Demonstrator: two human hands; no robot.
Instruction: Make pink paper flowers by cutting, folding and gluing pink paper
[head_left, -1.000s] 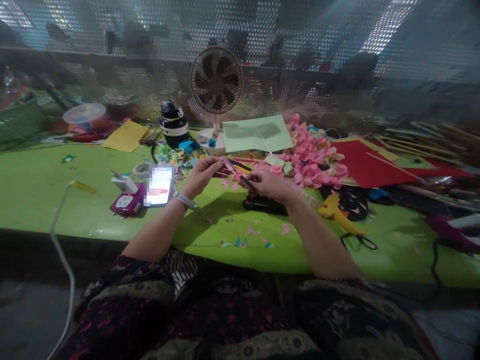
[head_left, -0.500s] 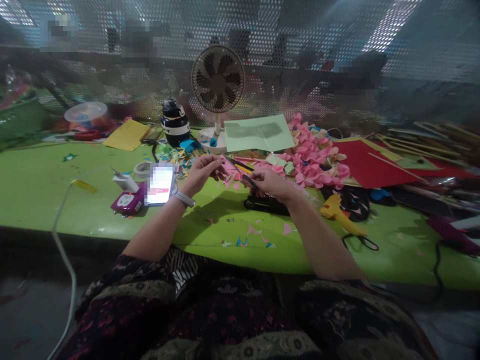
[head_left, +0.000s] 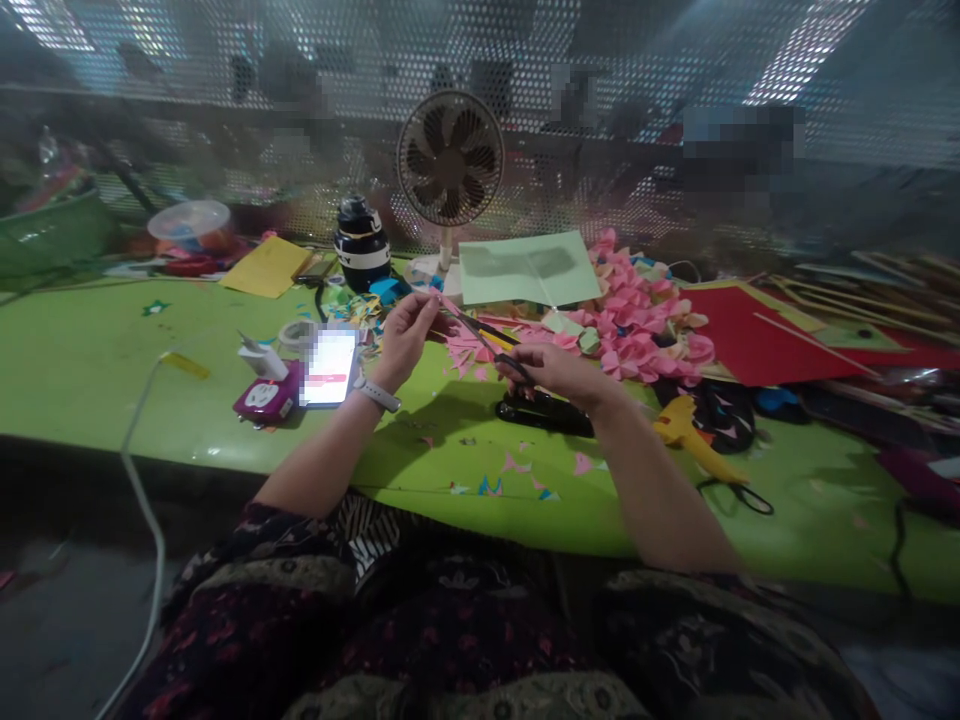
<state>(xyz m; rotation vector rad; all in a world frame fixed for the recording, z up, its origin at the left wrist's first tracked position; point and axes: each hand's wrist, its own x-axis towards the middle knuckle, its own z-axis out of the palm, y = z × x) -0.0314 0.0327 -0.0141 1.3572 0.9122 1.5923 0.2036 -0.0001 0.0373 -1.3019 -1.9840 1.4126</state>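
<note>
My right hand (head_left: 551,372) is closed round the handles of a pair of scissors (head_left: 474,328), whose blades point up and left toward my other hand. My left hand (head_left: 409,335), with a pale watch band at its wrist, pinches a small piece of pink paper (head_left: 442,299) at the blade tips. Cut pink paper strips (head_left: 469,350) lie on the green table (head_left: 420,455) under the blades. Beneath my right hand rests a black stapler-like tool (head_left: 544,412). Small pink and blue scraps (head_left: 491,487) are scattered nearer my body.
A heap of pink paper petals (head_left: 641,310) and a pale green sheet (head_left: 525,268) lie ahead, before a fan (head_left: 450,160). Leftward are a dark bottle (head_left: 362,250), a lit phone (head_left: 330,370) and a purple socket block (head_left: 266,398). Red paper (head_left: 772,345) and a yellow glue gun (head_left: 694,435) lie rightward.
The view has shifted slightly left, so things appear further right. My left hand has risen a little, and the scissor blades now show more clearly, reaching up to the pink paper.
</note>
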